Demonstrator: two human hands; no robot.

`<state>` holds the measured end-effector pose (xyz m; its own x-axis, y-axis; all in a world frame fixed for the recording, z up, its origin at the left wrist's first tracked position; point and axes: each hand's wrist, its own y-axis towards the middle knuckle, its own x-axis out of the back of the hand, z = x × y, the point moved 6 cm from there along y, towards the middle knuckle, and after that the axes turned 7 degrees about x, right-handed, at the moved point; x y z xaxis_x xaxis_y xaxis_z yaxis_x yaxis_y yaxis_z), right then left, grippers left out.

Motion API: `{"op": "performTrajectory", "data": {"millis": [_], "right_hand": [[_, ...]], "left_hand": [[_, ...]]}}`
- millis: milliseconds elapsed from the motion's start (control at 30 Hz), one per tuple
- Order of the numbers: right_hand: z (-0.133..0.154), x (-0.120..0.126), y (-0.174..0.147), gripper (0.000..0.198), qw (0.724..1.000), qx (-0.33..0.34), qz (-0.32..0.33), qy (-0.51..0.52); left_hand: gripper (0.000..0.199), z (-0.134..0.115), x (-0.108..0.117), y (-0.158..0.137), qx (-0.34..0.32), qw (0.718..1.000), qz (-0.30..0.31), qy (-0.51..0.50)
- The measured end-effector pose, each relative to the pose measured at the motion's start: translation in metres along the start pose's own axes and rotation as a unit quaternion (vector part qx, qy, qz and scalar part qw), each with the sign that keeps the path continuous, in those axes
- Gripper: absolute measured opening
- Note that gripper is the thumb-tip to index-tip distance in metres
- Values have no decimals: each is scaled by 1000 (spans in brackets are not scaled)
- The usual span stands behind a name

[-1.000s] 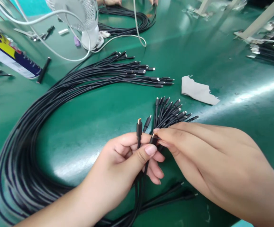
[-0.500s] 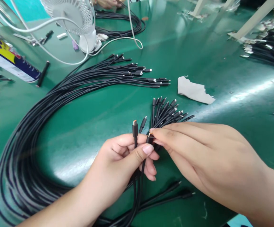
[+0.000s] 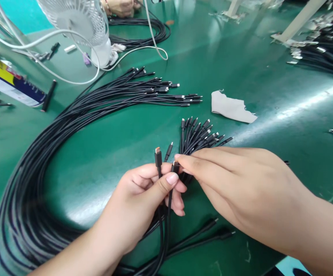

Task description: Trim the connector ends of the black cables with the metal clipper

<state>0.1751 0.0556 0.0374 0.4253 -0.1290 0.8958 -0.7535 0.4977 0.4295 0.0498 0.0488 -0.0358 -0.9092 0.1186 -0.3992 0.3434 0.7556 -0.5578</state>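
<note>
My left hand (image 3: pixel 142 201) is closed on black USB cables. Between its thumb and forefinger it pinches one black plug (image 3: pixel 175 167), pointing up. A second cable plug (image 3: pixel 158 158) with an orange tip stands upright among the same fingers. My right hand (image 3: pixel 249 188) has its fingertips pressed together at the pinched plug's metal end; whatever they hold is hidden. Behind my hands, a cluster of cable ends (image 3: pixel 201 134) fans out on the green table. The long cable bundle (image 3: pixel 51 134) curves round on the left.
A white fan (image 3: pixel 101 51) with white cords stands at the back left, beside a spray can (image 3: pixel 11 82) and a black pen (image 3: pixel 49 96). A torn pale cloth scrap (image 3: pixel 231 107) lies beyond the cable ends. Another person's hands (image 3: pixel 120 7) are at the far edge. More cables (image 3: pixel 327 57) lie far right.
The view has shifted slightly, so most things sit a little further left. My hands keep nearly the same hold at the plug. More of the other person's hands shows.
</note>
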Motion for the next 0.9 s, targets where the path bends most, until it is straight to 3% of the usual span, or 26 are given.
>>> {"op": "performTrajectory", "data": {"millis": [900], "right_hand": [[-3,0,-1,35,1000,-12,13,-8]], "left_hand": [[16,-1,0,-1,0,1000,-15,15]]}}
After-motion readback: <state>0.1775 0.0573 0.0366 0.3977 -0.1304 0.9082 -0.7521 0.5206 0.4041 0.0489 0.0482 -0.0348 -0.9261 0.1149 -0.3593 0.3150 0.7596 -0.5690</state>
